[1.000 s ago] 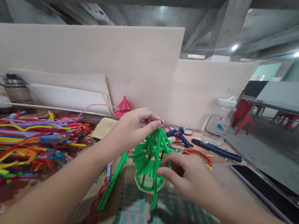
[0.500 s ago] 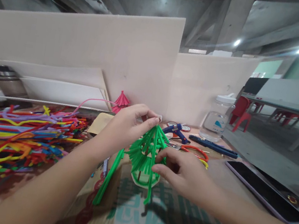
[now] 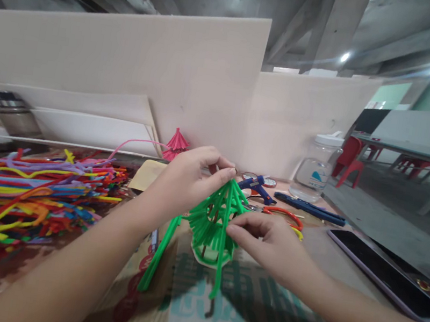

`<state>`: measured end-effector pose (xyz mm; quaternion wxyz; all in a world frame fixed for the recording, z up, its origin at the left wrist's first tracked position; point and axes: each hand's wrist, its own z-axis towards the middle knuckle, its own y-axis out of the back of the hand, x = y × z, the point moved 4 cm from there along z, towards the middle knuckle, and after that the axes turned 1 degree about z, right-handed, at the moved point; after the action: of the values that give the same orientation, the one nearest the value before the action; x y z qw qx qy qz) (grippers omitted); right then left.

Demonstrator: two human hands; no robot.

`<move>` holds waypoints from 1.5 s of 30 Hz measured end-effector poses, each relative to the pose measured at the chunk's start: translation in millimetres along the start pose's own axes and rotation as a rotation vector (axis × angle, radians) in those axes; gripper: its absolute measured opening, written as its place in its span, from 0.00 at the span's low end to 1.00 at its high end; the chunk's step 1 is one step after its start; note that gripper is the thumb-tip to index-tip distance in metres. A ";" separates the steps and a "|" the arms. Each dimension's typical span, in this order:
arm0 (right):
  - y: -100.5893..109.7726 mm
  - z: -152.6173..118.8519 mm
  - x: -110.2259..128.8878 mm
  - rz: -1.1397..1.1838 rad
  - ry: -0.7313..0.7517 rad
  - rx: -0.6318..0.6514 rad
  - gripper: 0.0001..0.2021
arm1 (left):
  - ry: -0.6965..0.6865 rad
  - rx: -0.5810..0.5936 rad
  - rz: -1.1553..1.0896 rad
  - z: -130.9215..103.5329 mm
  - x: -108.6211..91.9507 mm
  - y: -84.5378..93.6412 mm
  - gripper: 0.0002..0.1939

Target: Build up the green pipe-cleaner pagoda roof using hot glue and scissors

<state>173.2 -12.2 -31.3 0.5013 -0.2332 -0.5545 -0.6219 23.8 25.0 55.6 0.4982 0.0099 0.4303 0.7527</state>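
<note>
Craft workstation in a bare industrial hall. Landmark: plywood partition (image 3: 151,69) walling off the bench. Left of it and nearer, a big heap of coloured pipe cleaners (image 3: 25,196); at its foot, a small pink paper umbrella (image 3: 177,141); right of it, a blue glue gun (image 3: 256,186), a plastic jar (image 3: 316,166), red-handled scissors (image 3: 286,216). Above it, raw concrete beams (image 3: 330,27). Far right, long tables with red chairs (image 3: 348,160).
</note>
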 end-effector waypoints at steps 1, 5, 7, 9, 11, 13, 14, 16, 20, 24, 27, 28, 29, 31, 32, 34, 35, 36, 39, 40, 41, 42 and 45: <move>0.9 -0.1 0.1 -0.001 0.002 -0.015 0.10 | 0.004 0.004 -0.003 -0.1 -0.2 0.0 0.09; 1.0 -1.9 1.9 -0.053 0.023 0.000 0.13 | 0.029 0.019 -0.030 -0.8 -0.6 -0.3 0.09; -1.3 -2.2 1.9 -0.093 0.018 0.028 0.13 | 0.033 0.018 -0.039 -1.1 -0.6 -0.5 0.09; -3.4 -1.3 0.6 -0.117 -0.006 0.022 0.11 | 0.025 0.015 -0.033 -0.9 -0.6 -0.4 0.09; -5.3 0.4 -1.1 -0.104 -0.028 0.000 0.11 | 0.013 0.010 -0.015 -0.4 -0.3 -0.2 0.09; -7.8 1.9 -2.4 -0.057 -0.030 -0.001 0.11 | 0.007 0.008 0.003 0.3 0.4 -0.1 0.09; -8.8 2.2 -2.8 -0.033 -0.025 0.004 0.10 | 0.007 0.006 0.008 0.6 0.9 0.0 0.09; -9.8 1.8 -2.9 0.005 -0.010 0.007 0.10 | 0.016 0.006 0.010 1.1 2.0 0.0 0.10; -8.4 -1.7 -3.1 0.056 0.001 -0.011 0.08 | 0.031 0.012 0.019 1.5 3.9 0.0 0.11; -6.3 -2.8 -3.2 0.020 0.023 -0.010 0.09 | 0.030 0.008 0.021 1.9 5.1 0.3 0.11; -5.1 -1.7 -3.5 0.025 0.028 0.002 0.10 | 0.042 0.004 0.022 1.9 5.5 0.3 0.11; -4.7 -1.4 -3.5 0.030 0.028 0.004 0.10 | 0.046 0.004 0.022 1.9 5.6 0.2 0.11; -4.1 -1.1 -3.5 0.028 0.029 0.000 0.11 | 0.049 0.004 0.021 1.8 5.7 0.0 0.11; -2.6 -1.0 -3.0 -0.003 0.035 -0.020 0.13 | 0.046 0.003 0.018 1.7 5.8 -0.3 0.11; -1.7 -1.3 -2.5 -0.027 0.043 -0.032 0.14 | 0.040 0.000 0.021 1.8 5.9 -0.4 0.11; 0.7 -2.5 -1.1 -0.067 0.071 -0.052 0.16 | 0.027 -0.005 0.033 2.1 6.2 -0.5 0.11; 2.3 -3.4 0.0 -0.081 0.091 -0.062 0.17 | 0.021 -0.006 0.038 2.4 6.4 -0.5 0.11; 4.5 -4.5 1.4 -0.093 0.116 -0.076 0.17 | 0.019 -0.007 0.040 2.6 6.7 -0.5 0.11; 12.6 -8.7 8.2 -0.133 0.188 -0.109 0.14 | 0.032 0.001 0.026 2.8 8.4 -0.9 0.12; 15.7 -10.3 11.4 -0.154 0.210 -0.121 0.14 | 0.036 0.008 0.014 2.7 9.2 -1.1 0.12; 18.6 -11.8 14.9 -0.179 0.230 -0.129 0.13 | 0.038 0.014 0.004 2.5 10.1 -1.2 0.13; 21.4 -13.2 18.7 -0.205 0.251 -0.137 0.13 | 0.038 0.014 -0.004 2.3 11.0 -0.9 0.14; 28.3 -16.4 29.4 -0.281 0.302 -0.150 0.12 | 0.030 -0.020 0.006 1.6 14.5 2.9 0.15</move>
<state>191.1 -34.8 2.0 0.4684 -0.0947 -0.4524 -0.7530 15.0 36.7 52.6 0.4896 -0.0054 0.4301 0.7584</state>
